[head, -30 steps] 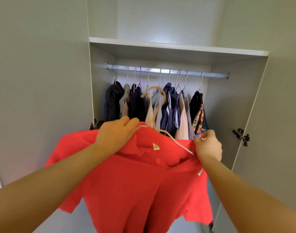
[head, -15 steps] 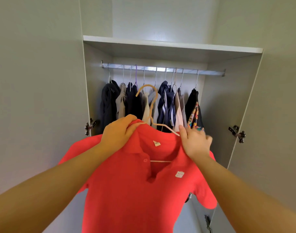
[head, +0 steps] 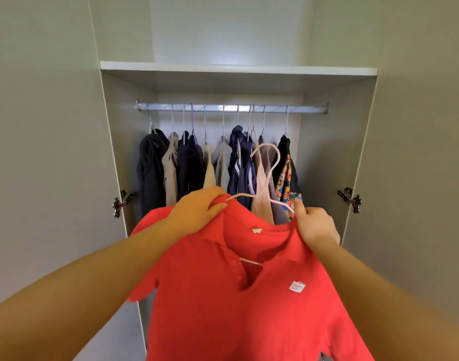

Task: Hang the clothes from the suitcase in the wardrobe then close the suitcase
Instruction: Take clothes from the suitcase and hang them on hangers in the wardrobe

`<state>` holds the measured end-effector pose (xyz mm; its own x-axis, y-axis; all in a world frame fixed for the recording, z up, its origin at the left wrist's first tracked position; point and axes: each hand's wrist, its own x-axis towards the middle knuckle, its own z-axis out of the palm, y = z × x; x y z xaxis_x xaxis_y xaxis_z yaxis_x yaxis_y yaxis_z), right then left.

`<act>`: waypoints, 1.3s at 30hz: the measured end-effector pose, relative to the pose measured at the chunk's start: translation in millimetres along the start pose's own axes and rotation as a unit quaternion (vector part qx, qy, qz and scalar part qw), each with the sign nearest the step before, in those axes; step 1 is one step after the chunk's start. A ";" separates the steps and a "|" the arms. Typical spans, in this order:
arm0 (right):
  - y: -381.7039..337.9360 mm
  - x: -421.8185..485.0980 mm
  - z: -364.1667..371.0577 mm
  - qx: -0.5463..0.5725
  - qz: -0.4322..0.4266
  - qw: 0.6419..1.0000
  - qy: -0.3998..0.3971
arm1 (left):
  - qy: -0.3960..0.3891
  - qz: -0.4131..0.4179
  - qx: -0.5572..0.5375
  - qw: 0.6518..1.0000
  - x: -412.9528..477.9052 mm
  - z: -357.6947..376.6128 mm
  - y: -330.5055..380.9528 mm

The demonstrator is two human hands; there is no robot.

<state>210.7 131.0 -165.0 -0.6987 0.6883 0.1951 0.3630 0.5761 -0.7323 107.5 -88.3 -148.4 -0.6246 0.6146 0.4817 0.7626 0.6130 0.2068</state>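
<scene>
The left hand [head: 197, 209] curls its fingers over one shoulder of the red polo shirt [head: 249, 308], bunching the cloth against the near arm of a pale hanger [head: 277, 155]. The right hand [head: 314, 225] pinches the opposite shoulder, thumb raised beside the hanger's other arm. A grip at each shoulder spreads the shirt across the hanger, likely so the fabric seats evenly and does not slide off once let go. The hanger's lower bar shows through the open placket, so the hanger sits inside the garment.

The shirt hangs between and below both hands, collar uppermost, body falling out of view at the bottom edge. The hook rises free above the collar, between the hands and nearer the right one. It is well below the rail [head: 231, 108] and touches nothing.

Beyond them stands the open wardrobe [head: 129, 152], its rail carrying a row of hung clothes [head: 192, 162] packed toward the left and centre. A floral garment [head: 288, 183] is last in the row, and bare rail lies to its right, which looks the likeliest spot for the hook. A shelf [head: 236, 67] runs above the rail, and a door hinge [head: 352, 200] shows on the right side. The suitcase is out of view.
</scene>
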 end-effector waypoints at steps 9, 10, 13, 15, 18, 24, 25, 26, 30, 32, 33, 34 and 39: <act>82.2 28.2 -72.1 0.000 0.134 0.991 0.019 | -0.030 -0.056 -0.142 0.988 57.4 54.4 71.4; 91.5 31.5 -77.6 0.012 0.152 0.988 0.019 | -0.027 -0.072 -0.148 0.986 61.2 59.2 78.4; 107.5 35.4 -86.8 0.066 0.187 0.980 -0.004 | -0.034 -0.103 -0.155 0.982 70.7 77.1 96.4; 119.7 43.7 -84.0 0.119 0.205 0.971 -0.024 | -0.041 -0.117 -0.171 0.977 76.1 88.7 107.0; 133.6 56.8 -80.0 0.139 0.219 0.966 -0.008 | -0.047 -0.129 -0.185 0.973 84.8 100.2 120.6; 125.8 84.8 -81.8 0.233 0.222 0.945 0.053 | -0.037 -0.103 -0.180 0.978 130.4 105.7 122.3; 120.4 94.2 -80.8 0.254 0.215 0.941 0.058 | -0.028 -0.100 -0.178 0.979 141.0 106.0 120.0; 114.5 111.0 -78.7 0.271 0.200 0.939 0.066 | -0.018 -0.095 -0.171 0.981 155.6 106.4 116.7; 85.9 170.0 -72.8 0.311 0.162 0.933 0.081 | 0.019 -0.082 -0.133 0.988 205.5 110.6 97.6; 69.5 207.9 -64.8 0.325 0.149 0.930 0.089 | 0.033 -0.069 -0.097 0.992 240.3 118.5 74.3; 60.5 225.8 -61.7 0.330 0.143 0.929 0.092 | 0.037 -0.060 -0.074 0.995 257.7 121.4 62.6; 53.2 242.2 -58.8 0.336 0.139 0.927 0.094 | 0.037 -0.049 -0.039 0.997 272.3 124.7 51.2; 10.5 324.5 -41.4 0.355 0.114 0.921 0.109 | -0.040 -0.073 0.180 0.980 347.7 135.8 3.8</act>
<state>13.3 378.6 -82.4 -0.4850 0.8729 0.0531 -0.0644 0.0248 -0.9976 -129.7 195.2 -95.7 -0.7449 0.5352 0.3983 0.5642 0.8240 -0.0520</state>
